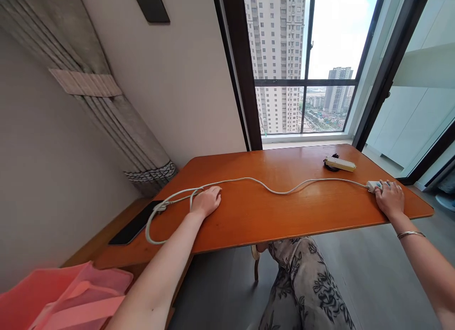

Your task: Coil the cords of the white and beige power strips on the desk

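Note:
A long white cable snakes across the orange wooden table. My left hand rests palm down on the cable near its looped left end, fingers curled over it. My right hand covers the white plug end of the cable at the table's right side, fingers bent around it. A bracelet sits on my right wrist.
A cream power strip lies on a dark object at the table's far right. A black phone lies on the table's left end. A pink bag is at the lower left. My patterned trouser leg is under the table. A curtain and window stand behind.

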`<state>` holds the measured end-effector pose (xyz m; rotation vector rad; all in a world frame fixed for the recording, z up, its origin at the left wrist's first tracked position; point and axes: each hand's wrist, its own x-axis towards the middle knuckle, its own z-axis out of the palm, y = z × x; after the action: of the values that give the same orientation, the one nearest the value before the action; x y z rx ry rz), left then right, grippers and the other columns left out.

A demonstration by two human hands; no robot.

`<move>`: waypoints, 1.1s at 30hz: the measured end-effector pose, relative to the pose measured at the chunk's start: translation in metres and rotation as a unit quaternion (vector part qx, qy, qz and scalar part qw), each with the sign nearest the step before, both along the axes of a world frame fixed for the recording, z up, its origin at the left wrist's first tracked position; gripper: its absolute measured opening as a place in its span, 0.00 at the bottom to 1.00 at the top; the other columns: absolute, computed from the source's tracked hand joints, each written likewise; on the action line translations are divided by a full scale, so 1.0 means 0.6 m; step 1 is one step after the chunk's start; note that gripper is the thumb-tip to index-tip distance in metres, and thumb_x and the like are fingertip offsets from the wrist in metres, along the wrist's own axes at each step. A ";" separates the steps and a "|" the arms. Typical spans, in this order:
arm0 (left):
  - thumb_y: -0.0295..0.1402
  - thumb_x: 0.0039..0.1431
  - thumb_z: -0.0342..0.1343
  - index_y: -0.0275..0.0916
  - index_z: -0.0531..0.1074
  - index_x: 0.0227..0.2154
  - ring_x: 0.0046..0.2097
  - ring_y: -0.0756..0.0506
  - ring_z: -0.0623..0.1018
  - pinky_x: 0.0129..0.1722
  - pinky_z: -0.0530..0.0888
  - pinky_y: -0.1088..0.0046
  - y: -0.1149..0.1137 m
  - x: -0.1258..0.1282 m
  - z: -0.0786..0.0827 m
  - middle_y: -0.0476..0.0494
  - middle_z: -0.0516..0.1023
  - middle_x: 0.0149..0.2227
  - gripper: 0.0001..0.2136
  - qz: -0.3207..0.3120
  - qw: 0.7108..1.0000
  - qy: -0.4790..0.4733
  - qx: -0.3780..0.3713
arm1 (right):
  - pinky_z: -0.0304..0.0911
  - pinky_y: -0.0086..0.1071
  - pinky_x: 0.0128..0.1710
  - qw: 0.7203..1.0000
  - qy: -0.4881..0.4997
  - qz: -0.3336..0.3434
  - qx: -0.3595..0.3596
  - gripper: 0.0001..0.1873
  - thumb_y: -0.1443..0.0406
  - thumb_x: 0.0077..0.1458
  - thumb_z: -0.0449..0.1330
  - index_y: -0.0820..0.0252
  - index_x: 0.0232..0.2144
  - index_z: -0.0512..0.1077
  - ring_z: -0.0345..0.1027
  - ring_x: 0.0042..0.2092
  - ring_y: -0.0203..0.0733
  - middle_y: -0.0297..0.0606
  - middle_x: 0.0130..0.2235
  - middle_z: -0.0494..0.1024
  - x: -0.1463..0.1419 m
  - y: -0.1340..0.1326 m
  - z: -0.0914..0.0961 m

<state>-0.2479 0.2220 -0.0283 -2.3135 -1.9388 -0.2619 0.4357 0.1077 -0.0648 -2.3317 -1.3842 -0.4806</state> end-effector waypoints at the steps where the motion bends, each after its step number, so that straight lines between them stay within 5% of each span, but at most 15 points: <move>1: 0.32 0.61 0.45 0.38 0.73 0.52 0.58 0.37 0.74 0.59 0.69 0.60 -0.002 0.019 0.000 0.38 0.74 0.59 0.19 -0.003 1.000 -0.015 0.008 | 0.51 0.52 0.64 1.000 -0.011 0.008 0.010 0.28 0.58 0.64 0.45 0.71 0.57 0.70 0.55 0.65 0.61 0.58 0.60 0.69 -0.003 -0.002 0.002; 7: 0.34 0.60 0.50 0.38 0.70 0.53 0.59 0.39 0.73 0.61 0.69 0.61 -0.015 0.158 -0.030 0.38 0.74 0.58 0.19 -0.093 0.984 -0.151 0.026 | 0.50 0.53 0.63 0.996 -0.026 0.058 0.057 0.22 0.60 0.62 0.48 0.64 0.50 0.74 0.55 0.64 0.59 0.53 0.58 0.71 -0.046 0.009 0.016; 14: 0.36 0.64 0.50 0.38 0.64 0.61 0.67 0.39 0.66 0.67 0.61 0.52 -0.037 0.272 -0.067 0.35 0.68 0.64 0.23 -0.231 0.954 -0.191 0.026 | 0.52 0.47 0.62 0.992 0.012 0.129 -0.001 0.22 0.58 0.63 0.49 0.60 0.54 0.71 0.55 0.64 0.55 0.50 0.60 0.69 -0.143 0.101 0.047; 21: 0.37 0.66 0.48 0.39 0.66 0.60 0.68 0.40 0.64 0.67 0.61 0.53 -0.047 0.282 -0.065 0.36 0.69 0.64 0.21 -0.262 0.950 -0.168 -0.004 | 0.55 0.48 0.61 0.988 0.072 0.110 -0.080 0.30 0.59 0.61 0.52 0.67 0.63 0.61 0.56 0.64 0.58 0.55 0.65 0.63 -0.193 0.197 0.067; 26: 0.32 0.62 0.51 0.40 0.74 0.50 0.61 0.39 0.72 0.67 0.60 0.51 -0.057 0.283 -0.055 0.38 0.78 0.53 0.14 -0.280 0.945 -0.164 0.026 | 0.53 0.48 0.63 0.988 0.098 0.086 -0.079 0.31 0.65 0.61 0.48 0.72 0.64 0.58 0.56 0.65 0.57 0.57 0.66 0.61 -0.191 0.237 0.064; 33: 0.31 0.64 0.49 0.41 0.75 0.40 0.45 0.42 0.76 0.48 0.74 0.63 -0.070 0.285 -0.046 0.40 0.78 0.41 0.10 -0.287 0.942 -0.170 0.034 | 0.49 0.48 0.66 0.986 0.104 0.073 -0.111 0.36 0.65 0.61 0.47 0.74 0.69 0.49 0.48 0.69 0.55 0.57 0.70 0.52 -0.168 0.260 0.054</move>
<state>-0.0772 0.1801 -0.0558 -2.8820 -1.2676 -0.8109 0.3351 0.2635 -0.0324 -2.3465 -1.5585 -0.0381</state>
